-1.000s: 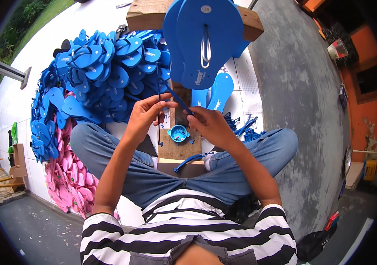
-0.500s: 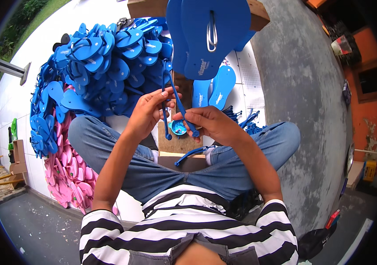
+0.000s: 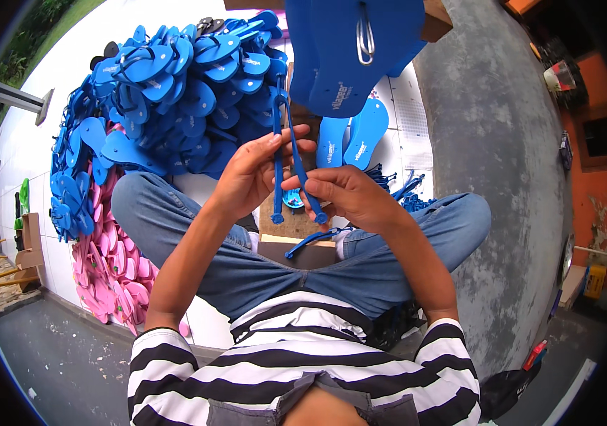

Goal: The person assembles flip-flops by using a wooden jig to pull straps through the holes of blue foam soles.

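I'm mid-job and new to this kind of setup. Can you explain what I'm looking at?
There is no machine here, just a person's two bare hands. The view comes from a wide fisheye camera worn on the head, looking down, so straight edges bend near the rim. Picture left is the person's left.

The left hand and right hand hold a thin blue two-armed sandal strap, the right pinching one arm near its knobbed end.

On the white tiled floor lie a large heap of blue flip-flops and a heap of pink flip-flops, both toward the left.
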`<state>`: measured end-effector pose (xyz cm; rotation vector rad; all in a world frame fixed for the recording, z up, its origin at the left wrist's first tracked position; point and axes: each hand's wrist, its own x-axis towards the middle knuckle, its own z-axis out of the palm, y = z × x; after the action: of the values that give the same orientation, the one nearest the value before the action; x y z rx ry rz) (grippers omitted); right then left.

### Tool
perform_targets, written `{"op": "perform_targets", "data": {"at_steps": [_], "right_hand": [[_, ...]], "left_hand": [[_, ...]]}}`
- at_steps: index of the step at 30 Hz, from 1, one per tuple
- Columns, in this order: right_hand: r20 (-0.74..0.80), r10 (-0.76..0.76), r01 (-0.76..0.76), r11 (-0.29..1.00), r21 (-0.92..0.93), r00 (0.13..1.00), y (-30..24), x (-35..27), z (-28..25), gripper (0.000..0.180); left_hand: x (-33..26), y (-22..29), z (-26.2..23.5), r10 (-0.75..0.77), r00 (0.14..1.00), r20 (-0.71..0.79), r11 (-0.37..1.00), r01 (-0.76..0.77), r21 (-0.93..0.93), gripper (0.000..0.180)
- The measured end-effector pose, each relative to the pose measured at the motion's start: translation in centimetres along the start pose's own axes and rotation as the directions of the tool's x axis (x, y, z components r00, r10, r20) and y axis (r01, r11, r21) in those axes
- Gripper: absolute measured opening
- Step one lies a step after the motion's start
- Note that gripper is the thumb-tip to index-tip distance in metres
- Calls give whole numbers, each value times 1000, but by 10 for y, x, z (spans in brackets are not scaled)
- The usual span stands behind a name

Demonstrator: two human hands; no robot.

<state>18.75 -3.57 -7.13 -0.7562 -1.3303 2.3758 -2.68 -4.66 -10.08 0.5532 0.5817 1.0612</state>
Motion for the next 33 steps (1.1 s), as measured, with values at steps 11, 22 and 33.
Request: {"op": "perform_targets", "data": {"at_steps": [11,22,33], "right_hand": [[-12,-32,31,999,-44,999,1,1,3,40],[8,-11,11,1000,1,1000,4,1,0,34],[8,-37,36,999,11,999,4,-2,1,34]], "left_hand": [[-1,0,6,32,999,-9,998,-33,-50,46],[-2,0,2,35,999,31,999,-35,-17,44],[-1,-2,1,27,999,47,999,-26,-20,43]]}}
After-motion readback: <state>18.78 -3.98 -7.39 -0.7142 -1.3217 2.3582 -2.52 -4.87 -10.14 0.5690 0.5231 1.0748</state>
